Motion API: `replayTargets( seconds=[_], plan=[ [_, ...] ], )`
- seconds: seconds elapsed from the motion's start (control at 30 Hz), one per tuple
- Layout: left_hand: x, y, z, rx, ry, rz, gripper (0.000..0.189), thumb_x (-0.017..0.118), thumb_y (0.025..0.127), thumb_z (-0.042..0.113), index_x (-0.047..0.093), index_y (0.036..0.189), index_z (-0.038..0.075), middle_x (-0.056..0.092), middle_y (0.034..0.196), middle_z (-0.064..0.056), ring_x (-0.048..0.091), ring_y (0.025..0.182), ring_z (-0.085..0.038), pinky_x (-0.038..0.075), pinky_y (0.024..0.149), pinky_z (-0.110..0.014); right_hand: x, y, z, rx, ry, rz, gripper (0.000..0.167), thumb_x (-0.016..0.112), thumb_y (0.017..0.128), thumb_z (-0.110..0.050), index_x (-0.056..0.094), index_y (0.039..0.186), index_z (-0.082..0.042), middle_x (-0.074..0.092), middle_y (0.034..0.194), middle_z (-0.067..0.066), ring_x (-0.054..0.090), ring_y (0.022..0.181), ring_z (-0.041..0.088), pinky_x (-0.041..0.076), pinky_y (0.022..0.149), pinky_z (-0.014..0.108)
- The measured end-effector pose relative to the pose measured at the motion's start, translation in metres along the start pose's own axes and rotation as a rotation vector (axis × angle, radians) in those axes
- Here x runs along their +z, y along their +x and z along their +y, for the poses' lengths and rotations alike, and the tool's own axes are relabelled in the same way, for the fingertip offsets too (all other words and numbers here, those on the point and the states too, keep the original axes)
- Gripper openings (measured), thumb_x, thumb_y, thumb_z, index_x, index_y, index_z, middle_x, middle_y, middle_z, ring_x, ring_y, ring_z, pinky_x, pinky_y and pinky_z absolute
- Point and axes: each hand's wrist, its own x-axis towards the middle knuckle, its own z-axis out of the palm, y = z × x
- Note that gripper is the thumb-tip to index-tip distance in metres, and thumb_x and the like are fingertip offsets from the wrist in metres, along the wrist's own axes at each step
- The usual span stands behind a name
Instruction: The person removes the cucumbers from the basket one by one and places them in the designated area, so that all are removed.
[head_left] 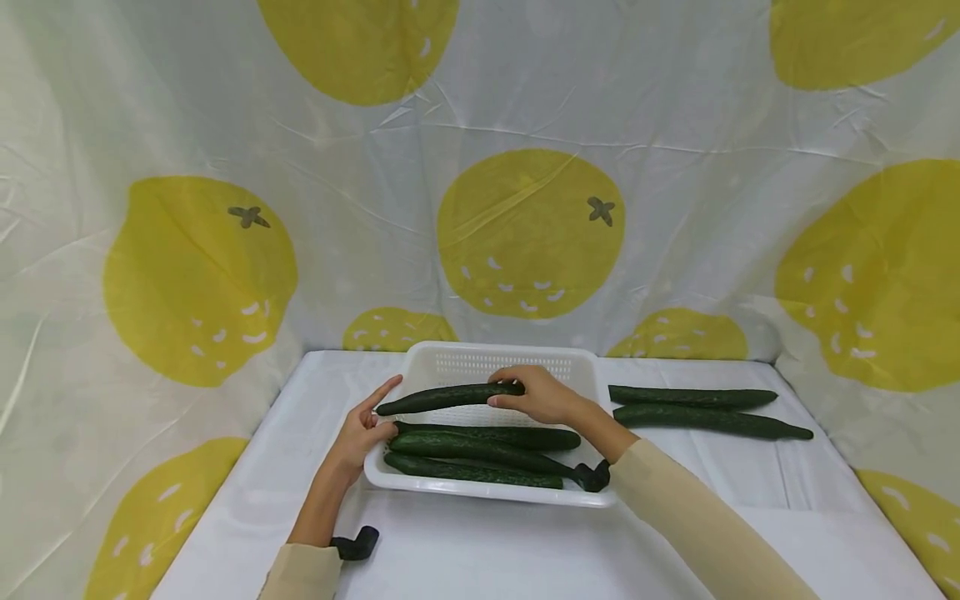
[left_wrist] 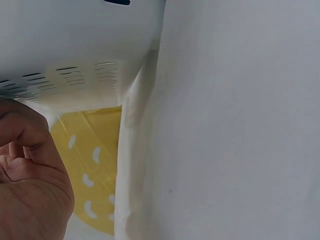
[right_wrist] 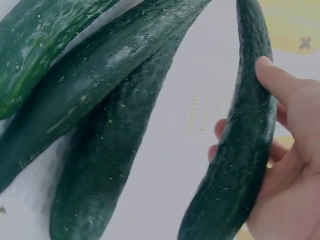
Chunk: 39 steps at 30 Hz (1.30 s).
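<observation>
My right hand (head_left: 534, 393) grips a slim dark green cucumber (right_wrist: 240, 150) near one end, thumb on one side and fingers behind. That cucumber is lifted over the white plastic basket (head_left: 487, 493), its far tip beside my left hand (head_left: 360, 435). My left hand holds the basket's left rim, the thumb over the edge and the index finger pointing up; in the left wrist view its fingers curl by the slotted basket wall (left_wrist: 95, 75), their tips partly hidden. Three cucumbers (head_left: 480, 450) lie side by side along the near side inside the basket.
Two more cucumbers (head_left: 697, 419) lie on the white tablecloth (head_left: 757, 483) to the right of the basket. A pale curtain (head_left: 360, 183) printed with yellow fruit hangs behind and on both sides. Black camera mounts (head_left: 356, 543) are worn on the wrists.
</observation>
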Motion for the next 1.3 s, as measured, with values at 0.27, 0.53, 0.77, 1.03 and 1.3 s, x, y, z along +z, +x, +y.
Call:
replayTargets(
  seconds=[0.27,0.53,0.77,1.03,1.3],
  plan=[
    [0.001,0.001,-0.001,-0.005,-0.037,-0.035,0.084,0.059,0.086,-0.010,0.035,0.162,0.018,0.044,0.050,0.011,0.044,0.044,-0.002,0.045,0.050,-0.020,-0.028,-0.013,-0.010,0.011,0.019,0.050,0.047,0.066,0.100,-0.041,0.063,0.140,-0.017,0.064,0.138,0.003,0.063,0.108,0.018,0.051,0.093,0.040],
    [-0.001,0.001,0.000,-0.007,-0.023,-0.018,0.086,0.060,0.085,-0.010,0.035,0.162,0.018,0.040,0.050,0.012,0.039,0.043,-0.001,0.042,0.048,-0.019,-0.057,-0.040,-0.014,0.014,0.034,0.104,0.050,0.066,0.100,-0.040,0.060,0.144,-0.016,0.061,0.144,0.006,0.061,0.123,0.025,0.051,0.099,0.047],
    [0.000,0.001,-0.001,-0.020,-0.011,-0.012,0.084,0.060,0.086,-0.010,0.036,0.162,0.019,0.040,0.049,0.012,0.038,0.042,-0.002,0.041,0.046,-0.020,-0.074,-0.069,0.002,0.043,-0.001,0.153,0.051,0.067,0.099,-0.044,0.061,0.142,-0.019,0.060,0.144,0.006,0.058,0.131,0.029,0.049,0.104,0.052],
    [-0.001,0.002,0.000,-0.010,0.003,-0.006,0.084,0.061,0.084,-0.011,0.039,0.160,0.016,0.038,0.049,0.012,0.036,0.041,-0.001,0.038,0.043,-0.018,-0.089,-0.107,0.027,0.096,-0.022,0.197,0.051,0.067,0.099,-0.042,0.060,0.144,-0.017,0.057,0.149,0.011,0.054,0.135,0.035,0.050,0.102,0.056],
    [-0.001,0.002,0.000,-0.018,0.005,-0.017,0.084,0.060,0.085,-0.011,0.038,0.161,0.019,0.040,0.050,0.012,0.038,0.041,-0.001,0.039,0.043,-0.018,-0.100,-0.143,0.050,0.122,-0.093,0.251,0.046,0.067,0.099,-0.040,0.063,0.139,-0.018,0.061,0.144,0.010,0.056,0.133,0.034,0.048,0.102,0.056]
  ],
)
